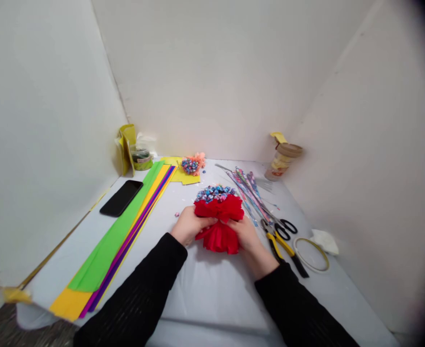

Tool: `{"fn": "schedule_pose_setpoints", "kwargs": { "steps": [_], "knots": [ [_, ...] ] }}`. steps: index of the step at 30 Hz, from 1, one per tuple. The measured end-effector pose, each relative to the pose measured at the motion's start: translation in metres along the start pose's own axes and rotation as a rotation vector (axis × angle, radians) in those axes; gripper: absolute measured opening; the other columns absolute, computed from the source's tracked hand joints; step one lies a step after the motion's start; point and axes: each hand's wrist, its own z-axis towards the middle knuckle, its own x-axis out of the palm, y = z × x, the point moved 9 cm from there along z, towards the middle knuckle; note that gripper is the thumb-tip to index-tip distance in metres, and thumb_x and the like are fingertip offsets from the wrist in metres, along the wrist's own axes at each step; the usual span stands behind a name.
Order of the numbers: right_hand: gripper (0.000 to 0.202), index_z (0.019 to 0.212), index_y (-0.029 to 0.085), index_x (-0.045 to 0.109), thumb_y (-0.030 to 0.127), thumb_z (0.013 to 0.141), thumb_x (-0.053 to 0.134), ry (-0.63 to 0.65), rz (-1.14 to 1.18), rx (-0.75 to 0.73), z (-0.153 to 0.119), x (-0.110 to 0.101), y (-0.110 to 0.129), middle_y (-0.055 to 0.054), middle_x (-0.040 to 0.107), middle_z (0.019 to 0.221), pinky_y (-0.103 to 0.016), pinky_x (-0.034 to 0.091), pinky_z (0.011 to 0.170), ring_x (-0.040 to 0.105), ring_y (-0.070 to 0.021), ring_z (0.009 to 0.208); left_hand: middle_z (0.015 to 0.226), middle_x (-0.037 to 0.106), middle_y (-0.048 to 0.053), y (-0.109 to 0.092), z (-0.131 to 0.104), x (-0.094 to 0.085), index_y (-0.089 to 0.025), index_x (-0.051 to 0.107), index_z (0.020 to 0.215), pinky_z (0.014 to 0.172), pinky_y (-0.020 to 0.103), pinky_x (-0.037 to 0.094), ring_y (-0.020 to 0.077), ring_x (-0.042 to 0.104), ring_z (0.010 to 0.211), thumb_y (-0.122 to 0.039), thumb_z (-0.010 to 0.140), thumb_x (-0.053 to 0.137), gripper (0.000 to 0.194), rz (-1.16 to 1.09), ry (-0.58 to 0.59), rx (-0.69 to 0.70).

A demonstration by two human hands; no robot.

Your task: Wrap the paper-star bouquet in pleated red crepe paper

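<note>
A bunch of red crepe paper (220, 238), gathered at its middle, is held above the white table by both hands. Small blue and pink folded pieces (215, 193) cluster at its far end. My left hand (190, 225) pinches the gathered part from the left, its thumb on top. From the right, my right hand (246, 236) grips the same part, and the two thumbs nearly meet. The fingers beneath the paper are hidden. Beyond the bunch, a coral paper cluster with similar small pieces (190, 166) lies on yellow paper (191, 179).
Long coloured paper strips (107, 246) and a black phone (121, 198) lie left. At right are patterned strips (246, 188), black-handled scissors (282, 230), yellow-handled pliers (283, 244), a tape ring (327, 260) and a cup (281, 161). A jar (142, 158) stands back left on the table (212, 299).
</note>
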Motion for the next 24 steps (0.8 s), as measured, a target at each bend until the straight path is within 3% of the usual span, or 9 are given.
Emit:
{"fn": "schedule_pose_setpoints", "kwargs": {
  "steps": [5, 12, 15, 21, 24],
  "knots": [
    [0.032, 0.072, 0.015, 0.073, 0.037, 0.052, 0.084, 0.039, -0.023, 0.055, 0.000, 0.000, -0.006, -0.005, 0.073, 0.072, -0.036, 0.051, 0.068, 0.064, -0.0206, 0.063, 0.073, 0.070, 0.004, -0.007, 0.002, -0.003, -0.011, 0.063, 0.076, 0.063, 0.027, 0.048, 0.0160, 0.061, 0.064, -0.018, 0.058, 0.074, 0.022, 0.164, -0.012, 0.103],
    [0.028, 0.068, 0.019, 0.069, 0.032, 0.050, 0.085, 0.001, -0.253, -0.076, 0.007, -0.015, -0.007, -0.003, 0.071, 0.068, -0.033, 0.050, 0.060, 0.060, -0.0204, 0.062, 0.072, 0.072, 0.006, -0.018, -0.005, -0.004, -0.012, 0.064, 0.068, 0.061, 0.027, 0.047, 0.0210, 0.065, 0.070, -0.016, 0.062, 0.066, 0.008, 0.580, -0.122, 0.174],
    [0.023, 0.068, 0.020, 0.067, 0.030, 0.054, 0.083, 0.000, -0.286, -0.136, 0.009, -0.019, -0.003, -0.002, 0.069, 0.067, -0.032, 0.049, 0.059, 0.059, -0.0205, 0.064, 0.072, 0.072, 0.006, -0.019, -0.009, -0.002, -0.012, 0.067, 0.070, 0.059, 0.025, 0.046, 0.0200, 0.065, 0.069, -0.018, 0.065, 0.063, 0.009, 0.571, -0.115, 0.122],
    [0.025, 0.076, 0.020, 0.068, 0.038, 0.061, 0.077, -0.004, -0.284, -0.148, 0.007, -0.022, 0.005, -0.004, 0.072, 0.078, -0.034, 0.051, 0.066, 0.062, -0.0216, 0.071, 0.073, 0.071, 0.004, -0.031, -0.017, 0.008, -0.012, 0.068, 0.078, 0.060, 0.024, 0.048, 0.0149, 0.063, 0.065, -0.030, 0.069, 0.066, 0.020, 0.375, 0.032, 0.107],
    [0.028, 0.081, 0.019, 0.068, 0.039, 0.063, 0.076, -0.008, -0.324, -0.137, 0.005, -0.022, 0.005, -0.005, 0.073, 0.080, -0.035, 0.052, 0.069, 0.063, -0.0227, 0.075, 0.057, 0.063, 0.000, -0.033, -0.017, -0.001, -0.013, 0.063, 0.067, 0.048, 0.022, 0.042, 0.0110, 0.055, 0.048, -0.044, 0.073, 0.064, 0.031, 0.381, -0.052, 0.076]
  ]
}}
